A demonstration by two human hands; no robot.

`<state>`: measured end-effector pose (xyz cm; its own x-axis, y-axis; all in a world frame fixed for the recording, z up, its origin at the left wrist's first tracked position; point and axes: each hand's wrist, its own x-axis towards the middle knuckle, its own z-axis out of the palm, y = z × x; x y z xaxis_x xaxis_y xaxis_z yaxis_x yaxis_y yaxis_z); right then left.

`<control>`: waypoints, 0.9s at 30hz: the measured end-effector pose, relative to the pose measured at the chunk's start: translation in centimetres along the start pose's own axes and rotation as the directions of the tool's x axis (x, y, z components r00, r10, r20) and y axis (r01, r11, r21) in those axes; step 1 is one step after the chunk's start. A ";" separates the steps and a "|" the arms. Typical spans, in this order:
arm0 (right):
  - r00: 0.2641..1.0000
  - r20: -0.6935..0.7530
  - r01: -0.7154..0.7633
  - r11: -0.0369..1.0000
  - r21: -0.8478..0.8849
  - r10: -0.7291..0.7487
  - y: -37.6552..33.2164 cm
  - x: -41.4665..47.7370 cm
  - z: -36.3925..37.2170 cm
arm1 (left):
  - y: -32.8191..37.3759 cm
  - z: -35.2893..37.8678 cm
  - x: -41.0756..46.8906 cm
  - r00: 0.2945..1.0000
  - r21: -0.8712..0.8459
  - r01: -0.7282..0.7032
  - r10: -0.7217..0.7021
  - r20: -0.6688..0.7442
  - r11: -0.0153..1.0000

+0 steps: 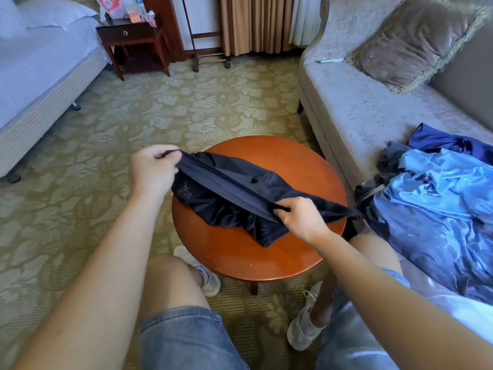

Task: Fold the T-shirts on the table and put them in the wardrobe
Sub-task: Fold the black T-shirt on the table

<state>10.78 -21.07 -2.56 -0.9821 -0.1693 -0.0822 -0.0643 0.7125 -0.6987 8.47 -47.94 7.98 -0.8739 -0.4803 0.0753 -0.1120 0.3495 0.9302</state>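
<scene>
Knees in denim shorts (181, 335) are sitting nearest, and just beyond them both hands are working over the round wooden table (240, 265). Left hand (154, 169) is pinching one end of the dark navy T-shirt (234, 193) between thumb and curled fingers. Right hand (301, 217) is pinching the other end the same way, so a taut edge is running between them while the rest is lying bunched on the tabletop. Judging by this, folding of this shirt is only beginning; the next move is calling for the cloth to be spread flat before the sleeves are turned in. To the right, a heap of blue garments (432, 209) is lying on the sofa (346, 108). Far left, the nightstand (130, 36) is sitting with its drawer closed and with bags and packets on top. No wardrobe is showing.
</scene>
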 end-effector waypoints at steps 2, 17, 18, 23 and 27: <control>1.000 -0.005 -0.030 0.999 -0.023 0.030 1.6 -0.3 -1.2 | -1.1 -0.8 1.3 0.995 0.038 0.037 -0.033 -0.093 0.999; 0.975 -0.146 0.182 0.980 0.083 -0.169 -1.2 -1.0 -2.7 | -1.3 9.8 -7.0 0.632 0.290 -0.370 0.011 0.775 0.883; 0.977 -0.148 0.165 0.984 0.067 -0.154 -0.7 -1.0 -2.7 | -1.4 9.6 -6.6 0.653 0.301 -0.349 -0.001 0.758 0.887; 0.997 -0.074 -0.017 1.000 -0.019 0.015 2.7 -1.4 -1.6 | -1.7 7.8 -4.5 0.733 0.296 -0.226 -0.038 0.679 0.928; 0.995 -0.051 -0.084 0.996 0.006 0.084 3.6 -2.3 -0.5 | -1.6 7.8 -4.0 0.741 0.288 -0.175 -0.067 0.668 0.942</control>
<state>12.77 -17.81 -4.52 -0.9918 -0.0737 -0.1045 0.0196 0.7200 -0.6937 8.46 -40.33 3.39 -0.9562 0.1581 -0.2465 -0.0892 0.6447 0.7592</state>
